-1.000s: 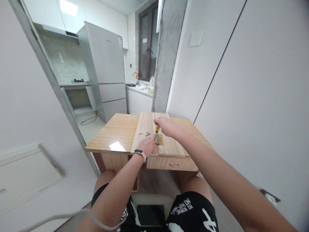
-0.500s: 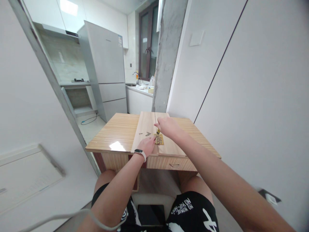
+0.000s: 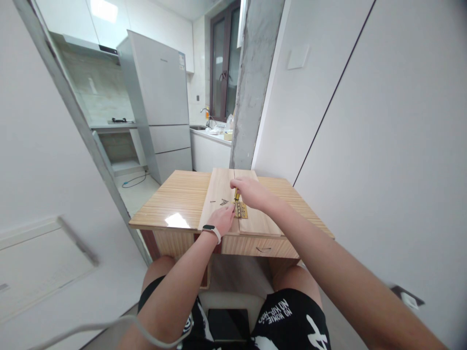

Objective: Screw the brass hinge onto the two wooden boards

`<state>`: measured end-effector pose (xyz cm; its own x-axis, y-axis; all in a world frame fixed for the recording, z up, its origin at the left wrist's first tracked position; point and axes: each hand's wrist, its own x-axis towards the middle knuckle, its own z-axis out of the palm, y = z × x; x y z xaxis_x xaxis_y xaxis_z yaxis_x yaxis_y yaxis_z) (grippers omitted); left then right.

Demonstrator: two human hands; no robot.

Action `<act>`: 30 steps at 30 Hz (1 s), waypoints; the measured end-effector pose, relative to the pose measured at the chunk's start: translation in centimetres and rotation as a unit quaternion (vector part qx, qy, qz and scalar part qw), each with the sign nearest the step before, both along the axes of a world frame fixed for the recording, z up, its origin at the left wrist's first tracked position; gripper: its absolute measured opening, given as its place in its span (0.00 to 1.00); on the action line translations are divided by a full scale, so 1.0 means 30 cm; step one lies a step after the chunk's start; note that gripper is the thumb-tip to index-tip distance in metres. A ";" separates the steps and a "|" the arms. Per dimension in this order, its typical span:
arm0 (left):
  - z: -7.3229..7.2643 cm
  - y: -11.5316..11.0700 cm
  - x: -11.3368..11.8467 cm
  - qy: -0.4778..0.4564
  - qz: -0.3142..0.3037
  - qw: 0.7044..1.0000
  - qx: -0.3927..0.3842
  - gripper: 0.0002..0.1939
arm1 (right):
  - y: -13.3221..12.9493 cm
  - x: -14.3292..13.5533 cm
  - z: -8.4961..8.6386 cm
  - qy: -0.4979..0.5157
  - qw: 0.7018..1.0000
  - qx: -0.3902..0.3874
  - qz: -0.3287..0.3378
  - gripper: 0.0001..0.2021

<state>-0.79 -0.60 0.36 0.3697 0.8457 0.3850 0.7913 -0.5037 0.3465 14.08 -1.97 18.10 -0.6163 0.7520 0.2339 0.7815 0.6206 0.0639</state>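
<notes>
My right hand (image 3: pixel 248 190) is closed around the top of a yellow-and-black screwdriver (image 3: pixel 237 195), which points down at a brass hinge (image 3: pixel 241 210). The hinge lies across the seam between two pale wooden boards, the left board (image 3: pixel 222 183) and the right board (image 3: pixel 259 226). My left hand (image 3: pixel 223 217) rests on the left board, its fingers drawn together at the hinge's left leaf and the screwdriver's lower end. What its fingertips pinch is too small to tell. Several loose screws (image 3: pixel 224 202) lie in a small pile on the left board, and a single screw (image 3: pixel 212 201) lies farther left.
The boards rest on a striped wooden desk (image 3: pixel 186 189) with a front drawer (image 3: pixel 251 246). A white wall (image 3: pixel 365 146) rises close on the right. Beyond the desk are a grey refrigerator (image 3: pixel 160 87) and a kitchen counter (image 3: pixel 211 148). A pale cable (image 3: pixel 120 321) crosses at lower left.
My right hand has shifted slightly left and turned on the screwdriver, showing more of its yellow handle. My left hand stays by the hinge, and the loose screws have not moved.
</notes>
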 end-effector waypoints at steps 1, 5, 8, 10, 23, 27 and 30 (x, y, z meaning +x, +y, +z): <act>0.002 -0.001 0.000 0.000 0.003 1.000 -0.001 0.13 | -0.003 -0.001 0.000 0.002 1.000 0.005 -0.018 0.09; 0.010 -0.003 0.001 -0.004 0.007 1.000 -0.009 0.12 | -0.011 -0.012 -0.007 -0.022 0.993 0.010 -0.116 0.17; 0.016 -0.005 -0.001 -0.008 0.003 1.000 -0.016 0.11 | -0.008 -0.017 -0.015 -0.035 0.990 0.004 -0.136 0.15; 0.018 -0.005 -0.004 -0.007 -0.001 1.000 -0.018 0.11 | -0.005 -0.016 -0.018 -0.038 0.993 -0.003 -0.110 0.10; 0.017 0.002 -0.006 -0.017 0.002 0.999 -0.031 0.10 | -0.035 0.022 0.028 -0.028 0.999 -0.032 0.008 0.14; 0.006 0.009 -0.004 -0.030 0.004 0.999 -0.028 0.10 | -0.049 0.048 0.063 -0.009 0.999 -0.031 -0.012 0.17; -0.004 0.013 -0.005 -0.045 0.015 0.999 -0.026 0.09 | -0.053 0.080 0.063 0.026 0.999 -0.013 -0.033 0.20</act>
